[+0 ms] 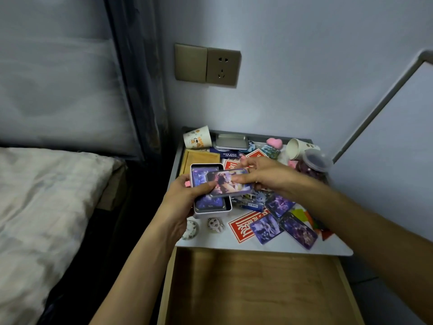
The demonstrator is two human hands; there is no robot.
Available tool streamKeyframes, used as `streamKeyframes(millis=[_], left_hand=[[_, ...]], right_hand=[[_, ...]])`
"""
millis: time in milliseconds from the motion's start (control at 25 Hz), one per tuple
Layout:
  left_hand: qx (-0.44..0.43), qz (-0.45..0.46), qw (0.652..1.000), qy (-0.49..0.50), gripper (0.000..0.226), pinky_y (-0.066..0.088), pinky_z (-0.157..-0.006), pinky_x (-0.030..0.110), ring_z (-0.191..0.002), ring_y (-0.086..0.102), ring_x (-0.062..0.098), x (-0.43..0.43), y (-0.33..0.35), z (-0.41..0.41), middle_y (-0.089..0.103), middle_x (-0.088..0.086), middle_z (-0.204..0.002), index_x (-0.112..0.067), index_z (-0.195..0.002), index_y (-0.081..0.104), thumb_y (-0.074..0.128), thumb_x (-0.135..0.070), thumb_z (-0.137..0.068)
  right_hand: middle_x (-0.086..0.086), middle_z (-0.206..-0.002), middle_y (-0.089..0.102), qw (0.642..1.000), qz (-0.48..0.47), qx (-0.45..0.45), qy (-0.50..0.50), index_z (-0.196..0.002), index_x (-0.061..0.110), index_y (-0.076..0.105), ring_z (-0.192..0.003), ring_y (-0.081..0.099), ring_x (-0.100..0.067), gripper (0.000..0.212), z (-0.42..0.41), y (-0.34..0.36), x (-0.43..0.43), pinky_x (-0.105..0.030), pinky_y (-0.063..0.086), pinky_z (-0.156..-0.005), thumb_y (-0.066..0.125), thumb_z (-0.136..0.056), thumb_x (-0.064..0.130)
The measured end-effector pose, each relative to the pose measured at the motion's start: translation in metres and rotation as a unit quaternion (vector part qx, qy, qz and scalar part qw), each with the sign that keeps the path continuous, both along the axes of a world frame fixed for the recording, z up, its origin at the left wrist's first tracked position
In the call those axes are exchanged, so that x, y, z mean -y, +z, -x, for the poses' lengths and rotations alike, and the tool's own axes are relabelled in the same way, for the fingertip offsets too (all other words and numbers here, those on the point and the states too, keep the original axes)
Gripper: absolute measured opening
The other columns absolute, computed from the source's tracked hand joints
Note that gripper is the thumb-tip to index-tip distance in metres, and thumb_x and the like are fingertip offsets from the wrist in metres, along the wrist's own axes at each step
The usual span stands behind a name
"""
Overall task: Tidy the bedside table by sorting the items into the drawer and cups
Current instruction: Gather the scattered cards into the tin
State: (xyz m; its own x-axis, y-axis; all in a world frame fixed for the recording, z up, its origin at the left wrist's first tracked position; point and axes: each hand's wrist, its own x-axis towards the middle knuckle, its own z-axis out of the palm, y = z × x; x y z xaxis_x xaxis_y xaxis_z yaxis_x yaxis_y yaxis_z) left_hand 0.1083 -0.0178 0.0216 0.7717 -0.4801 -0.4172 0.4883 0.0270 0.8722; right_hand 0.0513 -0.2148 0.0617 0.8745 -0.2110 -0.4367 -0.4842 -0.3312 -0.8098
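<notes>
Pulled-out wooden drawer (253, 289) gapes beneath both wrists, the widest open room in reach. Above it, the crowded bedside table (257, 245) shows bare surface only along its front lip, below the fingers. The left hand (180, 198) curls round a white tin (210, 213), and the right hand (264, 175) pinches a picture card (228, 184) askew across the tin's mouth. The step looks to be gathering cards into the tin. Next, the card must turn square with the stack inside and clear the rim. Loose purple cards (297, 228) lie below the right fingers near the front edge. An upright cup (198, 137) and a tipped cup (298, 147) sit beyond the fingertips, by the wall.
</notes>
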Motion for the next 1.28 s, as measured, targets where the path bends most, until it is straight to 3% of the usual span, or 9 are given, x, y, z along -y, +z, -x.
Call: streamKeyframes(millis=[120, 200, 360, 520, 680, 920, 1080, 1280], left_hand=[[0.010, 0.003, 0.999, 0.039, 0.046, 0.059, -0.080, 0.046, -0.084, 0.074, 0.030, 0.001, -0.004, -0.002, 0.073, 0.016, -0.102, -0.004, -0.121, 0.058, 0.077, -0.009, -0.079], [0.013, 0.003, 0.999, 0.039, 0.047, 0.059, -0.081, 0.047, -0.085, 0.074, 0.029, 0.001, -0.005, -0.002, 0.073, 0.016, -0.103, -0.005, -0.121, 0.058, 0.078, -0.011, -0.079], [0.010, -0.015, 1.000, 0.014, 0.039, 0.056, -0.080, 0.039, -0.083, 0.073, 0.022, -0.003, -0.002, 0.001, 0.075, 0.010, -0.099, -0.011, -0.118, 0.062, 0.068, -0.037, -0.088], [-0.037, -0.009, 0.999, -0.004, 0.049, 0.051, -0.096, 0.045, -0.095, 0.070, 0.030, -0.004, 0.002, 0.001, 0.075, 0.012, -0.099, -0.009, -0.116, 0.067, 0.053, -0.051, -0.094], [-0.021, 0.007, 0.997, -0.069, 0.031, 0.053, -0.073, 0.033, -0.082, 0.069, 0.022, -0.003, 0.006, 0.005, 0.074, 0.009, -0.094, -0.007, -0.112, 0.064, 0.058, -0.032, -0.096], [-0.045, 0.036, 0.996, -0.067, 0.030, 0.055, -0.078, 0.037, -0.090, 0.067, 0.028, -0.008, 0.007, 0.004, 0.070, 0.020, -0.107, -0.002, -0.116, 0.063, 0.062, -0.022, -0.094], [-0.052, 0.046, 0.996, -0.062, 0.027, 0.055, -0.080, 0.038, -0.088, 0.067, 0.027, -0.008, 0.006, 0.004, 0.071, 0.018, -0.103, -0.003, -0.114, 0.064, 0.063, -0.019, -0.092], [-0.062, 0.047, 0.994, -0.075, 0.026, 0.058, -0.068, 0.034, -0.079, 0.071, 0.025, -0.006, 0.003, 0.004, 0.073, 0.019, -0.102, -0.004, -0.110, 0.064, 0.067, -0.010, -0.085]], right_hand=[[-0.010, -0.091, 0.072, 0.981, -0.159, 0.012, -0.112, -0.103, 0.006, 0.066, -0.078, 0.066, -0.018, 0.024, 0.016, -0.021, -0.012, -0.027, 0.054, -0.070, 0.073, -0.082, 0.016], [-0.013, -0.091, 0.072, 0.966, -0.202, 0.051, -0.154, -0.102, 0.003, 0.065, -0.075, 0.068, -0.016, 0.017, 0.022, -0.025, -0.019, -0.024, 0.057, -0.067, 0.067, -0.087, 0.011], [-0.015, -0.085, 0.068, 0.977, -0.120, 0.124, -0.129, -0.098, 0.003, 0.062, -0.070, 0.067, -0.016, 0.009, 0.012, -0.005, -0.010, -0.022, 0.058, -0.067, 0.054, -0.096, 0.004], [-0.013, -0.086, 0.069, 0.992, 0.049, 0.055, 0.105, -0.107, 0.001, 0.060, -0.067, 0.064, -0.012, 0.013, -0.012, 0.032, 0.001, -0.019, 0.055, -0.062, 0.053, -0.096, 0.002], [-0.004, -0.089, 0.072, 0.957, 0.189, 0.016, 0.219, -0.112, 0.002, 0.057, -0.076, 0.066, -0.015, 0.019, -0.036, 0.038, -0.012, -0.029, 0.053, -0.069, 0.059, -0.093, 0.005], [-0.005, -0.093, 0.071, 0.953, 0.209, 0.009, 0.220, -0.111, 0.005, 0.062, -0.073, 0.066, -0.010, 0.021, -0.037, 0.036, -0.025, -0.015, 0.052, -0.061, 0.063, -0.090, 0.005], [0.000, -0.094, 0.070, 0.955, 0.225, 0.047, 0.186, -0.110, 0.013, 0.064, -0.081, 0.066, -0.011, 0.024, -0.034, 0.027, -0.027, -0.033, 0.055, -0.080, 0.069, -0.087, 0.008], [-0.003, -0.097, 0.069, 0.974, 0.167, 0.060, 0.139, -0.110, 0.014, 0.066, -0.083, 0.065, -0.016, 0.027, -0.026, 0.019, -0.026, -0.049, 0.055, -0.086, 0.070, -0.085, 0.003]])
